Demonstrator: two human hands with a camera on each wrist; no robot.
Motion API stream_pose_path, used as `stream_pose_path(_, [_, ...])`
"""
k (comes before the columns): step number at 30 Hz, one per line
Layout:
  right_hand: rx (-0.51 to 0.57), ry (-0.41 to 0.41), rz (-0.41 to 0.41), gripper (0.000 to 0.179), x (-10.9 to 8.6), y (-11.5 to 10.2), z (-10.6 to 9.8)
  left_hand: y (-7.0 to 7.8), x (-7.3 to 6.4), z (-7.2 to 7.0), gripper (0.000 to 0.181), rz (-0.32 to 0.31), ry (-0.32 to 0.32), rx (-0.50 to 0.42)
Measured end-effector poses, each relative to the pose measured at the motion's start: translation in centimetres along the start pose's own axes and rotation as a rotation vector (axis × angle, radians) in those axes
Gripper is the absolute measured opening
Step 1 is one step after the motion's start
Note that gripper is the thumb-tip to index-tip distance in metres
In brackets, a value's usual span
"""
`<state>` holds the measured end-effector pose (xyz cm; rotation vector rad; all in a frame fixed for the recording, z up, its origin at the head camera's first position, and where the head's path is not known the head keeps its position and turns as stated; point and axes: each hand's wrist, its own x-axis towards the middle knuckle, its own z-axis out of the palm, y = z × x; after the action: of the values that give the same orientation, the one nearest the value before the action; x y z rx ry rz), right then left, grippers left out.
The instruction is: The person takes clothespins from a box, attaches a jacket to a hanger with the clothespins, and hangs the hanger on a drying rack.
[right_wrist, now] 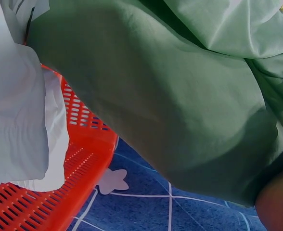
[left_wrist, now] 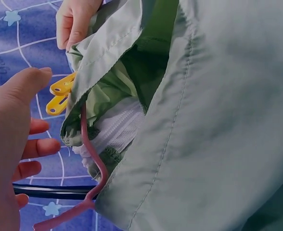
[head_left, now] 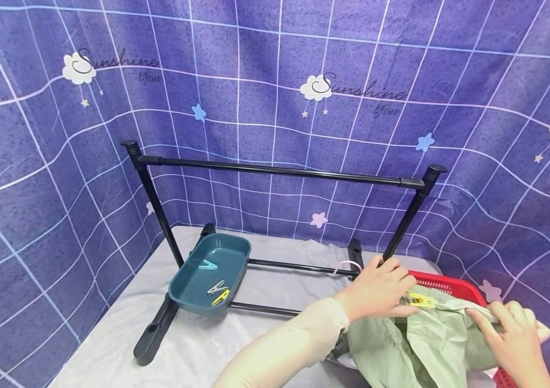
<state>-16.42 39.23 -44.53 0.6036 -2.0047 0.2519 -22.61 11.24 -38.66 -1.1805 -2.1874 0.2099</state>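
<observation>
A light green garment point(head_left: 430, 334) with a stitched edge hangs below both hands, on a pink hanger point(left_wrist: 91, 149) whose hook sticks out. A yellow clothespin point(head_left: 420, 300) is clipped at the garment's edge. My left hand point(head_left: 384, 288) is beside that clothespin; in the left wrist view its thumb and fingers are spread apart, with nothing between them. Farther right, my right hand point(head_left: 513, 328) grips the garment's upper edge between thumb and fingers. Only part of the right hand point(right_wrist: 276, 202) shows in the right wrist view.
A black rack point(head_left: 275, 170) stands on the grey cloth. At its left, a teal tray point(head_left: 197, 306) holds a blue, a grey and a yellow clothespin. Behind the garment is a red basket point(head_left: 466, 288), with white cloth point(right_wrist: 55, 139) in it in the right wrist view.
</observation>
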Motion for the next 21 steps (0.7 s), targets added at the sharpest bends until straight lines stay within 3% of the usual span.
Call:
stream_pose_path(5, [0.040, -0.034, 0.183, 0.070, 0.0, -0.5, -0.2, 0.0, -0.3, 0.2, 0.050, -0.005, 0.081, -0.020])
stream_pose_path(8, [0.062, -0.072, 0.331, 0.060, -0.1, -0.8, -0.5, 0.1, -0.6, 0.3, 0.052, -0.015, 0.121, -0.030])
stream_pose_path(11, [0.049, -0.116, 0.420, 0.047, -0.2, -1.0, -0.8, 0.1, -0.9, 0.3, 0.052, -0.025, 0.148, -0.059])
stream_pose_path(21, [0.028, -0.156, 0.472, 0.036, -0.5, -1.0, -0.9, 0.1, -1.8, 0.7, 0.056, -0.049, 0.197, -0.083])
